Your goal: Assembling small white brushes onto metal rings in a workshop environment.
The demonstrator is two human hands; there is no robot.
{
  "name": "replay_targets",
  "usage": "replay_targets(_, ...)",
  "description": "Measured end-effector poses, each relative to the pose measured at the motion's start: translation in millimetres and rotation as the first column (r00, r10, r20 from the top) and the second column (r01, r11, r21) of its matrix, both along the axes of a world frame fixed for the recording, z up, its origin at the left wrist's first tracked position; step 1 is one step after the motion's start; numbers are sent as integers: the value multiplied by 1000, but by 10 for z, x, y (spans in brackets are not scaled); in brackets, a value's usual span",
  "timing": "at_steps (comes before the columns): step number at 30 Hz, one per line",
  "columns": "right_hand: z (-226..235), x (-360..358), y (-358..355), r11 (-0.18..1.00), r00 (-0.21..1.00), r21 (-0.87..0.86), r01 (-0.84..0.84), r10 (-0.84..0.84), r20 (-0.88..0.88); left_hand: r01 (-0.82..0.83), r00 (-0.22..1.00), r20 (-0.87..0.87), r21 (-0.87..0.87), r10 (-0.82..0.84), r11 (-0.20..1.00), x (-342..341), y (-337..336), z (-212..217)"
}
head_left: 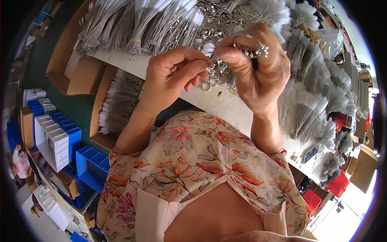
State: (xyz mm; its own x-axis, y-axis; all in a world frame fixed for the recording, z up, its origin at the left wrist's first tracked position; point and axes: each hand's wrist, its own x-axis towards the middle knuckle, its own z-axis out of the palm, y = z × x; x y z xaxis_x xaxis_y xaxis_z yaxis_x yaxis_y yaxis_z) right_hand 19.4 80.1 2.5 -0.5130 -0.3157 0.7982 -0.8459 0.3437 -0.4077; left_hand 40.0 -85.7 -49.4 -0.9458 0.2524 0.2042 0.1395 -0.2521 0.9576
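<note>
Two hands are raised over the table (225, 105): a small metal ring (212, 59) is pinched by left hand (171, 74) fingers, linked rings (254, 50) by right hand (254, 66) fingers.

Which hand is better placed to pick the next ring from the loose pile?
Probably the left hand: it pinches only one small piece at the fingertips. The right hand already has a cluster of metal rings hooked on its finger. Both hover above the ring pile.

Two hands, the left hand (173, 74) and the right hand (254, 64); one white table (225, 107); two open cardboard boxes (70, 72); wire bundles (137, 24) and metal rings (215, 74) too many to count; several blue bins (92, 165)
</note>
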Motion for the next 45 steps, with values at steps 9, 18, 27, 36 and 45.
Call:
replay_targets(9,25,16,-249,997,996,57,-49,45,71,-270,898,-368,-32,240,962,-12,-235,-190)
replay_targets(18,-322,120,-1093,471,409,-551,-689,880,241,-319,907,-393,-414,149,853,448,-766,-62)
replay_targets(27,-684,148,-812,833,480,-318,-453,528,700,-83,996,-71,-922,46,378,649,-1775,-1172)
replay_targets(36,-1020,207,-328,903,347,-346,-255,420,839,352,936,322,-836,142,-421,1294,-2581,-2150)
replay_targets(45,-880,141,196,908,396,-411,-84,409,822,626,760,276,-553,-588,550,-181,-1250,-339)
